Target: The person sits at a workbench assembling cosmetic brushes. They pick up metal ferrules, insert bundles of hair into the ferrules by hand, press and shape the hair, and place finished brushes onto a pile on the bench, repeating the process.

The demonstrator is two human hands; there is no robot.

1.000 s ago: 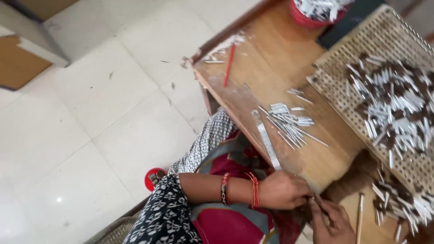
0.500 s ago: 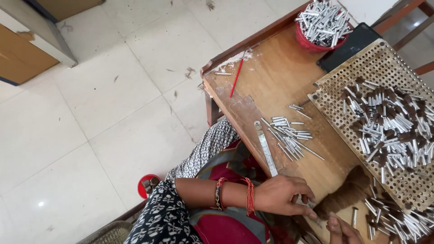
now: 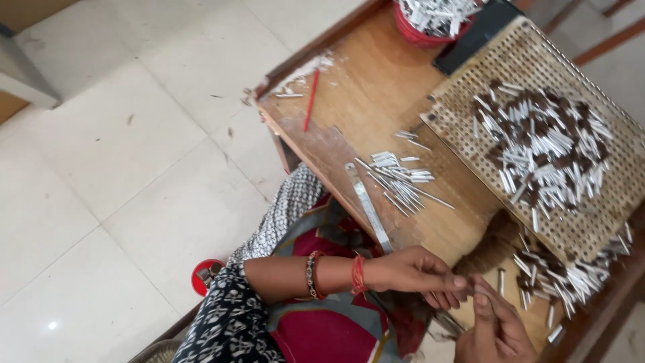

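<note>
Right at the near edge of the wooden table [image 3: 376, 81], something tiny is pinched where the two hands meet, but it's too small and too covered by fingertips to be made out. The left hand [image 3: 410, 272] is reached in from the left, with bangles [image 3: 356, 274] worn at the wrist, fingers drawn narrow and touching the tips of the right hand [image 3: 494, 329]. The right hand is brought up from the bottom edge, its fingers also closed in tight against the left's. Whether anything is really gripped can't be told.

Just beside the hands, on the right, a loose pile of thin white sticks with dark ends [image 3: 561, 275] is scattered along the table edge. Above that, a bigger heap of the same sticks [image 3: 544, 144] is spread over a perforated board [image 3: 470, 134]. A smaller bunch of plain sticks [image 3: 400, 181] is laid near the middle of the table, next to a flat metal strip [image 3: 368, 208] set at a slant.

Further off, a red pencil-like stick [image 3: 310, 101] is seen near the far corner, and a red bowl [image 3: 423, 30] full of sticks sits at the top edge. A pale tiled floor [image 3: 121, 148] is seen to the left.
</note>
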